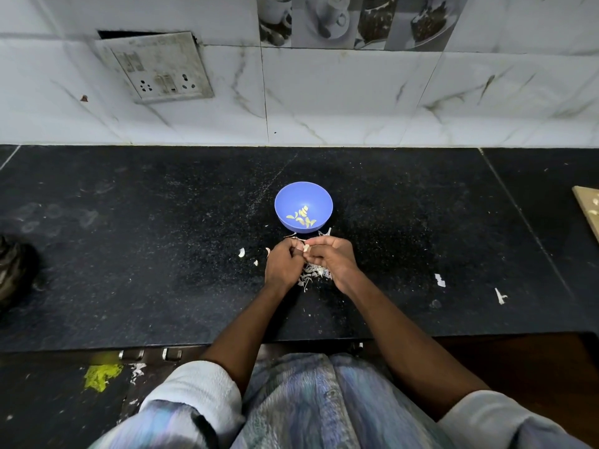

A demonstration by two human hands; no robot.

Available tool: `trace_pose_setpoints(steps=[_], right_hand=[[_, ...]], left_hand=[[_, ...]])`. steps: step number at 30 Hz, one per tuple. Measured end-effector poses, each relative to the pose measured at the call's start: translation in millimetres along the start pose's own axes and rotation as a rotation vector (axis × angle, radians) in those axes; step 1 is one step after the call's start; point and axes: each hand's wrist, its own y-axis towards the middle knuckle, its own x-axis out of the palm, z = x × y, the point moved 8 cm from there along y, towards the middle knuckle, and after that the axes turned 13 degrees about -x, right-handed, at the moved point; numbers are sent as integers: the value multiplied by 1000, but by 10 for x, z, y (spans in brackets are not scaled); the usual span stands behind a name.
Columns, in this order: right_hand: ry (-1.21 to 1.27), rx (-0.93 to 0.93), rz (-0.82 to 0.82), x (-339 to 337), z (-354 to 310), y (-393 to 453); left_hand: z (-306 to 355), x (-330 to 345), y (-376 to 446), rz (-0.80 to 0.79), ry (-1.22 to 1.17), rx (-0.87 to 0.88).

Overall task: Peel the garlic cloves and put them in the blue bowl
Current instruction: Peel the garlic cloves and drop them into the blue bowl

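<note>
A blue bowl (303, 193) stands on the black counter with several peeled pale garlic cloves (301, 217) at its bottom. Just in front of the bowl my left hand (282, 264) and my right hand (330, 259) meet, fingers curled, both pinching one small garlic clove (306, 248) between their fingertips. An unpeeled clove (241, 252) lies on the counter left of my left hand, with a smaller bit (256, 263) near it. A heap of white garlic skins (312, 273) lies under and between my hands.
The black counter (162, 254) ends at a tiled wall with a switch plate (158, 68). Skin scraps (440, 280) lie to the right. A wooden board's corner (588, 209) shows at the right edge, a dark object (13, 273) at the left edge.
</note>
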Motion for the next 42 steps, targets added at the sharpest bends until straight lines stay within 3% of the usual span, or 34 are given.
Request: trace_pose_setpoints(steps=[7, 15, 19, 26, 30, 36, 39, 42], right_hand=[[-142, -51, 33, -31, 13, 44], [-132, -90, 26, -62, 0, 59], [-90, -74, 14, -64, 0, 63], [-50, -57, 16, -71, -2, 51], [-31, -53, -8, -68, -26, 35], [-103, -57, -43, -31, -37, 67], [-170, -116, -45, -18, -37, 111], [-320, -265, -36, 11, -117, 127]], left_hand=[[3, 39, -7, -24, -45, -8], [-129, -39, 47, 14, -207, -127], [-90, -103, 32, 74, -59, -63], [47, -66, -32, -32, -165, 66], [-31, -74, 20, -34, -249, 8], [43, -107, -38, 33, -140, 73], [-14, -62, -17, 28, -185, -35], [-158, 143, -10, -126, -503, -388]])
